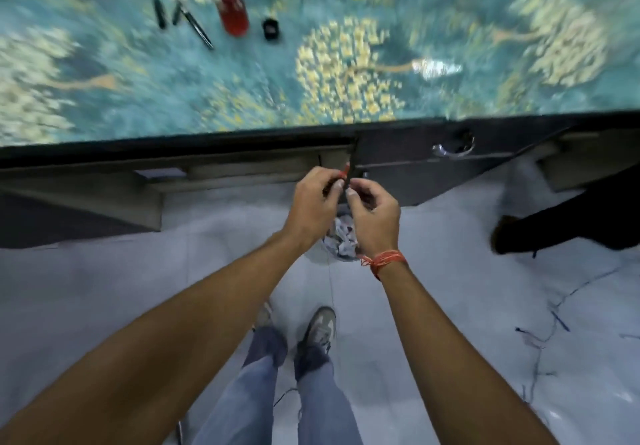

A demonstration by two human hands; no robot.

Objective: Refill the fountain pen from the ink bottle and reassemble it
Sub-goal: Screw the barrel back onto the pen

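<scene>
My left hand (317, 202) and my right hand (372, 216) meet below the table's front edge, over the floor. Together they pinch a thin dark pen part (352, 164) that stands upright and shows a red-orange bit near my left fingertips. The frame is blurred, so which part of the pen it is stays unclear. On the table, far left of centre, stands a red ink bottle (233, 11). Its black cap (271, 29) lies just to the right. Three dark pen pieces (195, 27) lie to the bottle's left.
The table (346, 91) wears a teal cloth with yellow floral patches; its dark front edge has a metal handle (453, 148). A bin with crumpled paper (341, 240) sits on the pale floor under my hands. My legs and shoes show below. A dark shape lies at right.
</scene>
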